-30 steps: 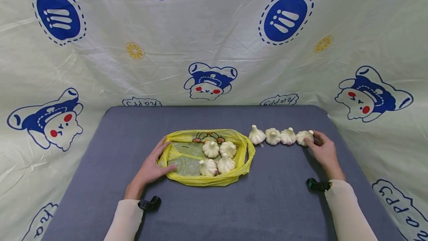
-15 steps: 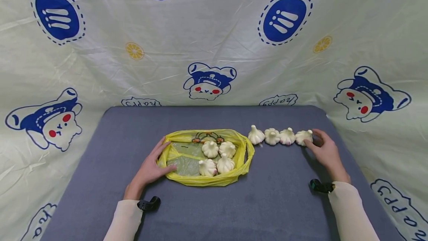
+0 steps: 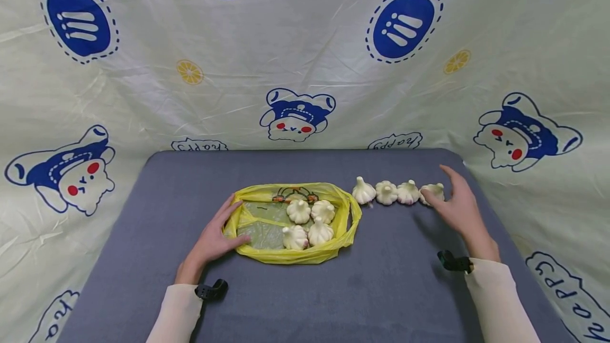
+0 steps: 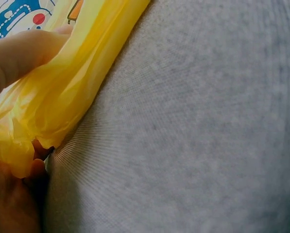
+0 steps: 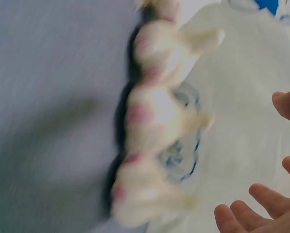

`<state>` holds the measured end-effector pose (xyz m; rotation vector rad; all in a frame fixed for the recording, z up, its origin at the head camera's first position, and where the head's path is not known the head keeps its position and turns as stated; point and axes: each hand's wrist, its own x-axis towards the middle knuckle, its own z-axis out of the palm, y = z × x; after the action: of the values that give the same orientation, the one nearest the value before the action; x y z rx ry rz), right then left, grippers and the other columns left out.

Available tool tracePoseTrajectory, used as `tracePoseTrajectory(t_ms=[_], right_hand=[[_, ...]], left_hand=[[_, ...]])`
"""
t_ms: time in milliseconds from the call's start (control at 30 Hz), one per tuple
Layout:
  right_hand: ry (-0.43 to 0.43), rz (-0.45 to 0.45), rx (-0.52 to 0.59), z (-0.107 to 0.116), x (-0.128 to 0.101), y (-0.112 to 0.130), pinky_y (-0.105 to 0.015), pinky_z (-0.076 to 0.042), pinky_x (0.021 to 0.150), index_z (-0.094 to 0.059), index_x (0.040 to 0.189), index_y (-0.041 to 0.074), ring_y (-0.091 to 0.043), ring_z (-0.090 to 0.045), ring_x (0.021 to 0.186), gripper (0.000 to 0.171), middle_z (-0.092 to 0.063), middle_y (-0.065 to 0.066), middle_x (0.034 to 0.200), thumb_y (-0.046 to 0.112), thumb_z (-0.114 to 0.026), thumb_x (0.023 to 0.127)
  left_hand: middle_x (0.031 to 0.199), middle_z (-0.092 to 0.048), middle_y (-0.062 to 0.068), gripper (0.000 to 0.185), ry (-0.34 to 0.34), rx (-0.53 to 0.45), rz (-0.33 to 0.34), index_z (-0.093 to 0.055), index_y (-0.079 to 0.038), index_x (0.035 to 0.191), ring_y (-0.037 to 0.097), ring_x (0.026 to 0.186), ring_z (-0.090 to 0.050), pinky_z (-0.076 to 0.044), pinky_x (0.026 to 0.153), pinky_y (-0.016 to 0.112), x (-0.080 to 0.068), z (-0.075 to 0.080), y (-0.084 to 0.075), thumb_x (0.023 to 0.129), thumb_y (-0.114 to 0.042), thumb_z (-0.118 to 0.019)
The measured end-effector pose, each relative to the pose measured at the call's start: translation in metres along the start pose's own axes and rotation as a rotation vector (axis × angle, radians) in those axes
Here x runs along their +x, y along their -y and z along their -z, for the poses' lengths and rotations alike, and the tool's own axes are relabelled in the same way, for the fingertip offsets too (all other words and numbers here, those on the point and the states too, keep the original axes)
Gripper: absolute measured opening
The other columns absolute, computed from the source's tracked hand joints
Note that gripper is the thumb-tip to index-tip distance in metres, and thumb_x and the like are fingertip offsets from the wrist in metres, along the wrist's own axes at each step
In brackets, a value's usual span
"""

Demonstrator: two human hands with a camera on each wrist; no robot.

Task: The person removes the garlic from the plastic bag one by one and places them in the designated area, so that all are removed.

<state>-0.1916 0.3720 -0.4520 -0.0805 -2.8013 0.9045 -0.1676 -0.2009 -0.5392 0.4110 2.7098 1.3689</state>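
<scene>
A yellow plastic bag (image 3: 293, 254) lies open on the grey table (image 3: 305, 290) with several white garlic bulbs (image 3: 308, 222) inside it. My left hand (image 3: 213, 238) holds the bag's left edge, thumb and fingers pinching the yellow plastic (image 4: 52, 97). To the right of the bag runs a row of several garlic bulbs (image 3: 396, 192). My right hand (image 3: 456, 204) hovers just off the rightmost bulb (image 3: 431, 192) with its fingers spread and holds nothing. In the right wrist view the bulbs (image 5: 157, 116) are blurred and the fingertips (image 5: 261, 208) stand apart from them.
A pale printed cloth (image 3: 305, 57) with blue cartoon figures hangs behind and around the table. The table's far edge lies close behind the garlic row. Black wrist straps (image 3: 454, 261) sit on both sleeves.
My right hand has let go of the rightmost garlic bulb and lifted, fingers opening. The left hand and the bag have stayed put.
</scene>
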Motion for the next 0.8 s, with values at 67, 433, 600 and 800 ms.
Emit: tracePoseTrajectory(t_ms=[67,433,600,800], right_hand=[[-0.002,0.026,0.021,-0.001,-0.002,0.016,-0.073,-0.039,0.102,-0.027,0.162,0.007,-0.056,-0.039,0.138,0.084,-0.031,-0.032,0.161,0.04,-0.069,0.097],[0.125,0.271,0.16,-0.031,-0.011,0.088,-0.069,-0.037,0.107,-0.035,0.16,0.011,-0.046,-0.037,0.145,0.08,-0.034,-0.023,0.162,0.025,-0.078,0.093],[0.232,0.339,0.165,-0.044,-0.014,0.11,-0.065,-0.037,0.112,-0.035,0.16,0.011,-0.042,-0.032,0.151,0.081,-0.032,-0.02,0.165,0.027,-0.078,0.093],[0.374,0.391,0.161,-0.058,-0.018,0.136,-0.066,-0.037,0.113,-0.032,0.161,0.015,-0.041,-0.028,0.153,0.085,-0.027,-0.017,0.168,0.033,-0.078,0.092]], left_hand=[[0.174,-0.014,0.006,0.091,0.002,0.005,-0.001,-0.039,-0.015,0.16,0.039,0.158,-0.017,-0.024,0.119,0.069,0.0,0.0,0.0,0.084,-0.037,-0.084],[0.174,-0.013,0.008,0.09,0.014,0.02,-0.003,-0.038,-0.016,0.161,0.042,0.158,-0.017,-0.024,0.118,0.07,-0.001,0.0,0.0,0.086,-0.038,-0.082],[0.174,-0.013,0.008,0.09,0.009,0.012,-0.007,-0.038,-0.016,0.16,0.041,0.158,-0.017,-0.024,0.119,0.07,-0.001,0.0,-0.001,0.085,-0.037,-0.083],[0.174,-0.013,0.008,0.09,0.008,0.012,-0.007,-0.038,-0.016,0.16,0.041,0.158,-0.016,-0.023,0.119,0.07,-0.001,0.0,-0.001,0.085,-0.037,-0.083]])
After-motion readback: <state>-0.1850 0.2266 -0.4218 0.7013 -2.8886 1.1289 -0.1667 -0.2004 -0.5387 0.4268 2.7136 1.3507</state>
